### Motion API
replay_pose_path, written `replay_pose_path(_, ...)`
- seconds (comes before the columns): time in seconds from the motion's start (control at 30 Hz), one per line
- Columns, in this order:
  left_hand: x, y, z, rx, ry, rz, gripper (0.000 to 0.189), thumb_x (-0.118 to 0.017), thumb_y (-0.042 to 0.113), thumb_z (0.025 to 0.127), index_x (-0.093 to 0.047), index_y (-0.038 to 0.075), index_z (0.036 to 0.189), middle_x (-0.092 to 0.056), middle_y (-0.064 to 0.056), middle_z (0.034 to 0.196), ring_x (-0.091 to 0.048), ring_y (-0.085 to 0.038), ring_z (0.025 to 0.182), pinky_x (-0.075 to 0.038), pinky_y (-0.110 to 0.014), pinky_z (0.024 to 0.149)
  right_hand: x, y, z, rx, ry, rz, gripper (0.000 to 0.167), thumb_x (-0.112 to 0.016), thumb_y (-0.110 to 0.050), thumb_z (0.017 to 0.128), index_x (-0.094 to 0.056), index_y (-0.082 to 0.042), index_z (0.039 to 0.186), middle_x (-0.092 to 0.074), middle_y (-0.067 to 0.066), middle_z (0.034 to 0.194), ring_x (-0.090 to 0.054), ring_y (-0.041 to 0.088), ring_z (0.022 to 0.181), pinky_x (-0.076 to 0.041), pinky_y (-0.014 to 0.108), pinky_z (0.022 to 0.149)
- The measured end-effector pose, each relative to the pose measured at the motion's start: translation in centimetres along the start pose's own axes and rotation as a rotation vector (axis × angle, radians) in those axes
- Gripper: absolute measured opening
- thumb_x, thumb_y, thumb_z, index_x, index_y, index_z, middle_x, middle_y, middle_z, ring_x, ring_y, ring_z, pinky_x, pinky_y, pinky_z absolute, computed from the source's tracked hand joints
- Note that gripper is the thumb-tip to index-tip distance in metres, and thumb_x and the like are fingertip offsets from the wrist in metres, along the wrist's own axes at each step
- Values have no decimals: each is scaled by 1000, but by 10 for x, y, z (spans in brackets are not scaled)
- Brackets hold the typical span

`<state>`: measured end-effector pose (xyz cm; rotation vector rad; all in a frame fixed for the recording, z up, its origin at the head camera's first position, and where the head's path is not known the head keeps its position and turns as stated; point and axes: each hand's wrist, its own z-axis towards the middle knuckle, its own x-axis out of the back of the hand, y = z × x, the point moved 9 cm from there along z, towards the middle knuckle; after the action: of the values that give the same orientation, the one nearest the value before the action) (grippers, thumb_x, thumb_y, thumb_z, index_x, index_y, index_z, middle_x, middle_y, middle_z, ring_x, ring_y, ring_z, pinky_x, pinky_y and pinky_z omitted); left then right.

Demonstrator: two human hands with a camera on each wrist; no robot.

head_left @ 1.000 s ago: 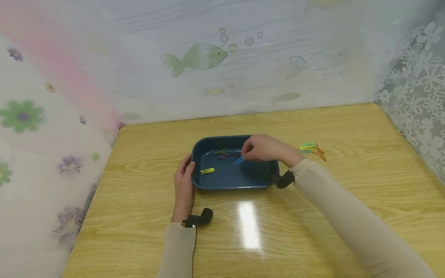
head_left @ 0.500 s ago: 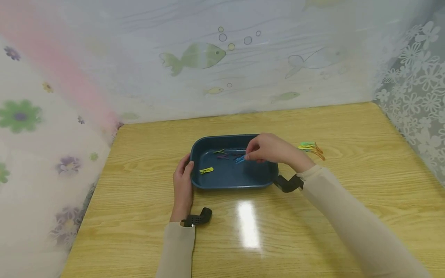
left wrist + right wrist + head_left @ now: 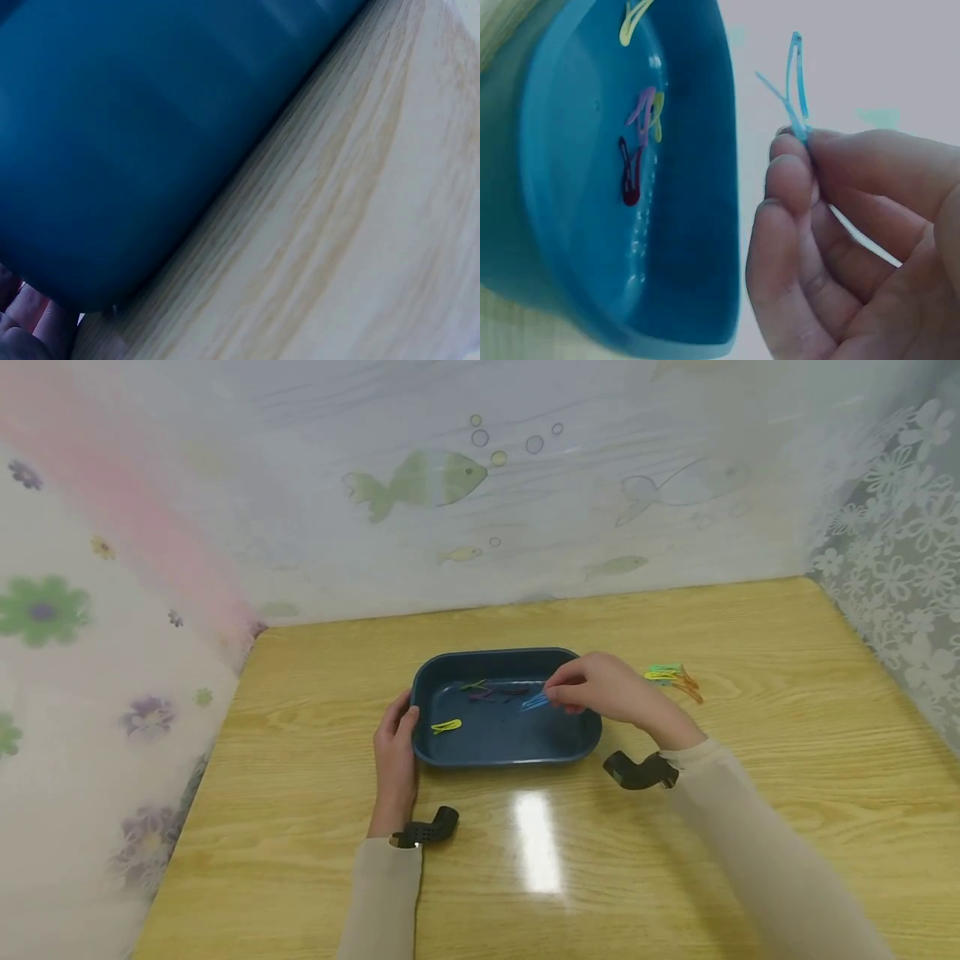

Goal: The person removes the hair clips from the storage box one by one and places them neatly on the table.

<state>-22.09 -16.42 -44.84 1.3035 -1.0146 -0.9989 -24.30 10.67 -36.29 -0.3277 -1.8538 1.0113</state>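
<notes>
My right hand (image 3: 607, 693) pinches a blue snap hair clip (image 3: 534, 702) between thumb and fingertips, over the right part of a dark blue plastic basin (image 3: 502, 739). In the right wrist view the clip (image 3: 796, 82) points up, its two arms sprung apart. Holding the basin's left end is my left hand (image 3: 395, 747), the thumb at the rim and the fingers along the outer wall; the left wrist view shows only some fingers (image 3: 34, 326) beside the basin. Inside the basin lie a yellow clip (image 3: 446, 727), a purple clip (image 3: 643, 112), a yellow-green clip (image 3: 658, 116) and a dark red clip (image 3: 631, 176).
On the wooden table (image 3: 300, 877), right of the basin, lies a small pile of green, yellow and orange hair clips (image 3: 667, 677). A wall (image 3: 300, 510) with printed fish stands behind the table, and patterned walls flank it.
My right hand has moved to the right with the blue clip, and the wrist has drawn away from the basin. The left hand and basin stay in place.
</notes>
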Motion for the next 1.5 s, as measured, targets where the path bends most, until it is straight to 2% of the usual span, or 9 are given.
replay_pose_path(0.2, -1, 2, 1, 0, -3, 16, 34, -49, 35, 90, -53, 23, 122, -49, 9, 123, -41, -4, 116, -30, -27, 99, 4, 12, -9, 17, 74, 122, 25, -58, -32, 86, -65, -16, 105, -63, 4, 87, -57, 20, 76, -47, 40, 73)
replay_pose_path(0.53, 0, 2, -1, -1, 9, -1, 32, -50, 32, 90, -54, 23, 121, -50, 9, 123, -41, -4, 116, -31, -26, 98, -2, 22, -23, 54, 148, 314, 24, -60, -31, 85, -63, -15, 103, -63, 15, 94, -57, 35, 82, -47, 41, 73)
replay_pose_path(0.93, 2, 1, 0, -2, 16, -29, 33, -51, 33, 90, -54, 21, 121, -50, 8, 123, -42, -5, 116, -31, -25, 98, -5, 29, -28, 102, 204, 398, 25, -60, -28, 85, -61, -9, 103, -61, 19, 91, -57, 30, 76, -49, 35, 69)
replay_pose_path(1.13, 2, 2, 1, -11, 18, -30, 33, -51, 33, 90, -54, 21, 121, -51, 8, 123, -42, -5, 115, -31, -25, 98, -2, 36, -29, 90, 220, 401, 30, -60, -28, 85, -59, -4, 103, -59, 22, 93, -57, 32, 79, -49, 36, 70)
replay_pose_path(1.33, 2, 2, 1, -8, 13, -33, 33, -52, 33, 89, -55, 22, 120, -51, 8, 122, -42, -5, 115, -31, -26, 98, 3, 47, -35, 82, 285, 426, 28, -60, -27, 85, -58, -4, 101, -58, 23, 93, -58, 32, 81, -49, 38, 73)
replay_pose_path(1.5, 0, 4, -1, -11, -17, -5, 33, -50, 33, 90, -54, 23, 121, -50, 8, 123, -42, -5, 116, -31, -27, 98, 5, 50, -42, 45, 304, 354, 28, -58, -31, 86, -58, -8, 101, -59, 20, 92, -58, 27, 81, -48, 40, 73)
